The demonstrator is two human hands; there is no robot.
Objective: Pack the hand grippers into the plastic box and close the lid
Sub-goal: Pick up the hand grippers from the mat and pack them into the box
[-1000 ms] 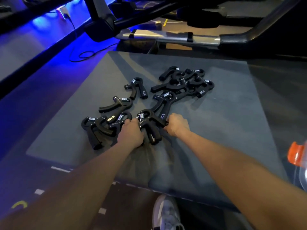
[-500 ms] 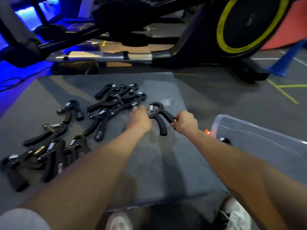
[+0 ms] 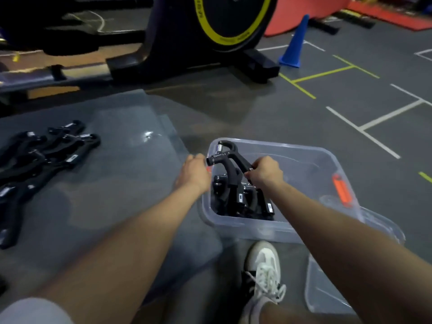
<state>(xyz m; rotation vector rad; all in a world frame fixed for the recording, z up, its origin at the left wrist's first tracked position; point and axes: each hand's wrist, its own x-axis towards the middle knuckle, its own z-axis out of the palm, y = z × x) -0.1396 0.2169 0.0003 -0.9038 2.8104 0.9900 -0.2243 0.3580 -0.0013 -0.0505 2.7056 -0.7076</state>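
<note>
Gym floor carries the box (image 3: 304,155); both hands, left hand (image 3: 195,175) and right hand (image 3: 264,173), grip one stiff, light-looking gripper (image 3: 228,160) by its handle ends above it.

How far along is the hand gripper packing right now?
Partly done. Several grippers already lie in the clear plastic box. Both hands, left hand and right hand, hold one hand gripper over it. A pile remains on the mat; the box is open.
</note>
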